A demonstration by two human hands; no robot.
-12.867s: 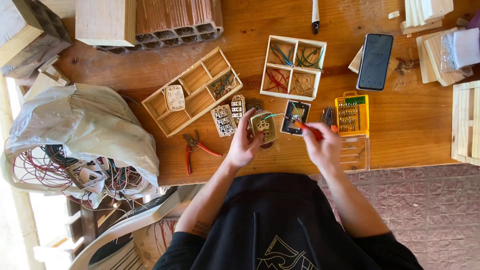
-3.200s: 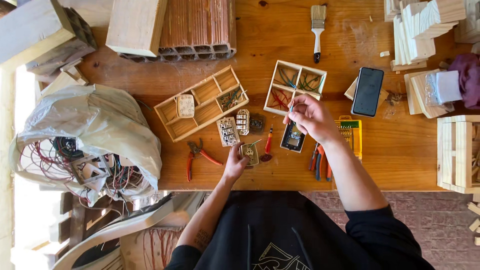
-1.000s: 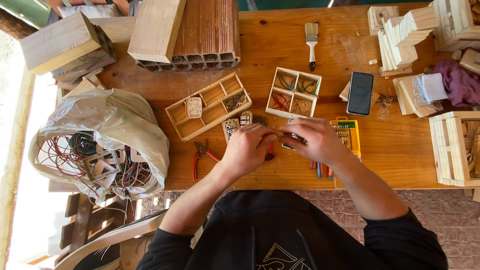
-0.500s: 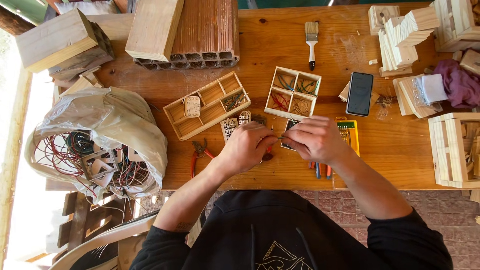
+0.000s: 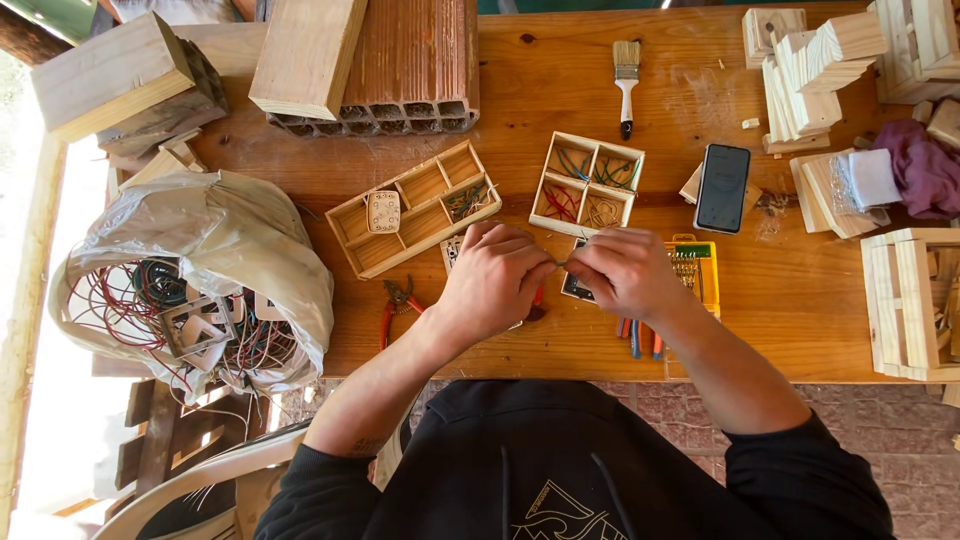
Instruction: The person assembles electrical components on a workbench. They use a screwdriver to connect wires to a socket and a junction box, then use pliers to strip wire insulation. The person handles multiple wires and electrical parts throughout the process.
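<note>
My left hand and my right hand meet over the front middle of the wooden table. Between their fingertips they pinch a short thin wire. A small dark electrical part lies on the table just under my right hand. Behind my hands stand a square wooden box with coloured wire pieces in four compartments and a long wooden tray holding a white switch part.
Red-handled pliers lie left of my left hand. A yellow screwdriver-bit case, a phone and a paintbrush lie to the right and back. A plastic bag of tangled wires sits left; bricks and wood blocks line the back.
Earlier my hands were apart, the right reaching at the square box. They have come together over the table's front middle and now pinch the wire between them; the view has shifted slightly.
</note>
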